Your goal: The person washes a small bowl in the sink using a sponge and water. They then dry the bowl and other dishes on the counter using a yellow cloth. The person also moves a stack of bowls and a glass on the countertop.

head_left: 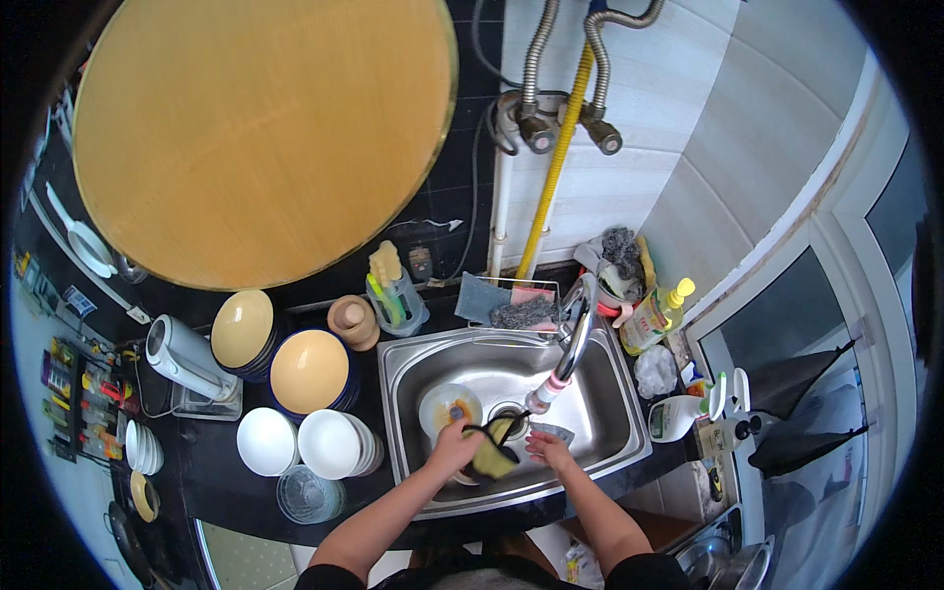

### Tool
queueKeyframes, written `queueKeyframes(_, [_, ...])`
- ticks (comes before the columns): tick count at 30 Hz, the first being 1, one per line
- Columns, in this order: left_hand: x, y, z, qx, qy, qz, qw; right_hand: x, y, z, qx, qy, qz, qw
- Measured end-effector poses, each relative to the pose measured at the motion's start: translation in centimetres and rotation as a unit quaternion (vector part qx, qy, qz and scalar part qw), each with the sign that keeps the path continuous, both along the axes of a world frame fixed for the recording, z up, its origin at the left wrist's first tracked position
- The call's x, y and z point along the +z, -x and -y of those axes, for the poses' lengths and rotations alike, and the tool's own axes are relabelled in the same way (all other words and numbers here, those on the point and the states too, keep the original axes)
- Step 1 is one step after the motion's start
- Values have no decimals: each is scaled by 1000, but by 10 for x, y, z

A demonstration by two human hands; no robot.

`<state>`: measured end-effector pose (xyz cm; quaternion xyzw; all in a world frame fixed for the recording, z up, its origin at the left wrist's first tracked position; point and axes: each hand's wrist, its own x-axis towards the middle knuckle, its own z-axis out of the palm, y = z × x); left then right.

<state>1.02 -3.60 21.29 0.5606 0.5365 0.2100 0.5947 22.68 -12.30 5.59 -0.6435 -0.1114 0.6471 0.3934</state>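
A steel sink (619, 433) lies before me, and both my hands are over its basin. My left hand (455, 448) is closed on a soft-looking yellow-and-black thing (495, 454), whose kind I cannot make out. Beside it, my right hand (549, 449) has its fingers apart, next to a grey flat piece (560, 430); whether they touch is unclear. A pale bowl (430, 406) with orange bits in it sits in the basin's left part, just beyond my left hand. The faucet (578, 344) reaches down between my hands, over the drain (506, 413).
Stacked yellow bowls (309, 371), white bowls (329, 444) and glass bowls (310, 495) stand left of the sink. A wire rack (511, 305) with scouring pads is behind it. To the right are a yellow-capped bottle (654, 317) and a spray bottle (677, 417).
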Motion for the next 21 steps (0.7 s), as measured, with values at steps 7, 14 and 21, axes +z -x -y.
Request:
queueKeyframes(7, [-53, -108, -24, 174, 227, 188, 939, -5, -34, -5, -30, -10, -42, 999])
queueKeyframes(14, [-30, -124, -24, 142, 248, 273, 919, 8, -47, -20, -87, -19, -121, 989])
queueKeyframes(21, [-34, -114, -25, 177, 331, 331, 866, 25, -19, -47, -114, -15, -225, 968])
